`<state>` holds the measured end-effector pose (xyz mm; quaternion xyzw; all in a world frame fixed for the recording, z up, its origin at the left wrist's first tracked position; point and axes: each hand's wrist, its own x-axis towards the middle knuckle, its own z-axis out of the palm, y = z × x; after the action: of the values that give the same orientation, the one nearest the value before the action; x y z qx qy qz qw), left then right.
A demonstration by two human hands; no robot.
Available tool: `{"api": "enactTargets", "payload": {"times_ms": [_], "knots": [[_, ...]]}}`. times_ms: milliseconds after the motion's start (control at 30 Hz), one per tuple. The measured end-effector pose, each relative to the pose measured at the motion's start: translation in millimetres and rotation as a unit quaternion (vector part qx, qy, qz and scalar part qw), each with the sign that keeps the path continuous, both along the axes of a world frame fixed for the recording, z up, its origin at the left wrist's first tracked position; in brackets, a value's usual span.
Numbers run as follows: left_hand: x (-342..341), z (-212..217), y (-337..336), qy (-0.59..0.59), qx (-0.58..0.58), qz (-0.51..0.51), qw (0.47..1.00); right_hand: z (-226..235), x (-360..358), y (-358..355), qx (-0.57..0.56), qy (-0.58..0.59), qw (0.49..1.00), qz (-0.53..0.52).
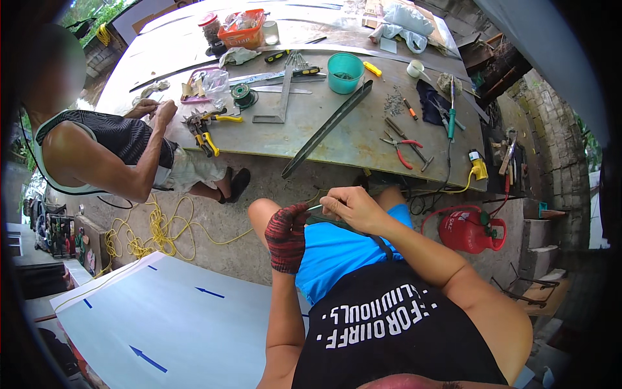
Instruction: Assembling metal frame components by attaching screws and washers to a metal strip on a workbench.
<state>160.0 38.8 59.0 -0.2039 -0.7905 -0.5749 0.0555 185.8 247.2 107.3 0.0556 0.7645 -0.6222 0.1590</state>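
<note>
My left hand (287, 238), in a red and black knit glove, is closed in front of my lap. Its fingertips pinch one end of a thin, pale, rod-like piece (315, 207), too small to name. Bare and curled, my right hand (353, 206) meets it from the other side with thumb and finger pressed together on the piece. Both hands are above my blue shorts (330, 249), just short of the workbench (259, 139). Nearest on the bench are a long dark metal channel (327, 129) and red-handled pliers (402, 148).
A co-worker (110, 142) stands at the bench's left, hands together near yellow-handled snips (208, 133). A teal bucket (345, 72), steel square (283, 97) and soldering iron (451, 123) lie beyond. Yellow cord (152, 230) coils on the floor; a red gas cylinder (463, 231) stands right.
</note>
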Motion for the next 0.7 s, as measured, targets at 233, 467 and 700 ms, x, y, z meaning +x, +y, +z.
{"api": "enactTargets", "payload": {"times_ms": [233,467,700], "knots": [[2.6,-6.5,-5.3,-0.028,-0.002,0.013,1.0,7.2,1.2,-3.4,0.016,0.119,0.993,-0.005],[2.4,-1.3,-22.2,-0.188,0.129,0.112,0.967,144.9,-55.3,71.4,0.055,0.382,0.914,-0.125],[-35.1,98.9,-91.8,-0.088,0.538,0.062,0.836,215.1,-104.7,129.0,-0.087,0.558,0.823,0.057]]}}
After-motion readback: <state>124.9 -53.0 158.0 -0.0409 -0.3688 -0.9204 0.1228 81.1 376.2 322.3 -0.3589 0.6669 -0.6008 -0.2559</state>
